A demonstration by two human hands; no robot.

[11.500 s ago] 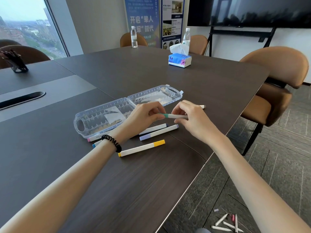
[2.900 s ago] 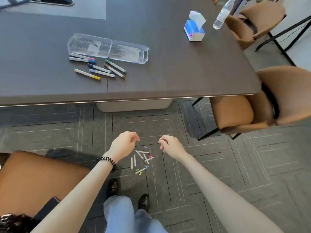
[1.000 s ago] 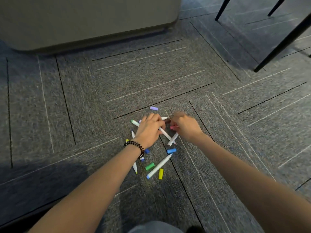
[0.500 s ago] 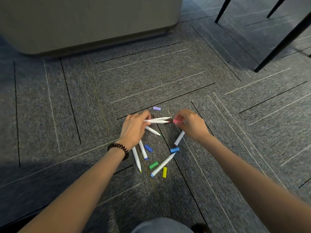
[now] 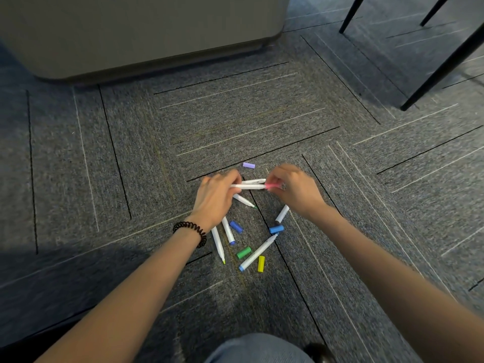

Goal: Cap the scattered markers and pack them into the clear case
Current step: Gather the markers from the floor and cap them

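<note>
I am crouched over the grey carpet. My left hand (image 5: 217, 197) grips the left end of a white marker (image 5: 248, 186) held level just above the floor. My right hand (image 5: 296, 189) pinches a pink cap (image 5: 271, 185) at that marker's right end. A second white marker (image 5: 253, 181) lies just behind it. Several uncapped white markers lie below my hands, such as one with a blue end (image 5: 258, 252). Loose caps lie around: purple (image 5: 248, 165), dark blue (image 5: 235, 227), blue (image 5: 276, 229), green (image 5: 243, 252), yellow (image 5: 261, 263). The clear case is out of view.
The grey table base (image 5: 141, 35) stands at the top left. Black chair legs (image 5: 442, 66) slant in at the top right. My knee in blue jeans (image 5: 259, 349) shows at the bottom edge.
Since half a second ago the pink cap has closed onto the right end of the white marker. Over the longer span I left the table and bent down to the floor.
</note>
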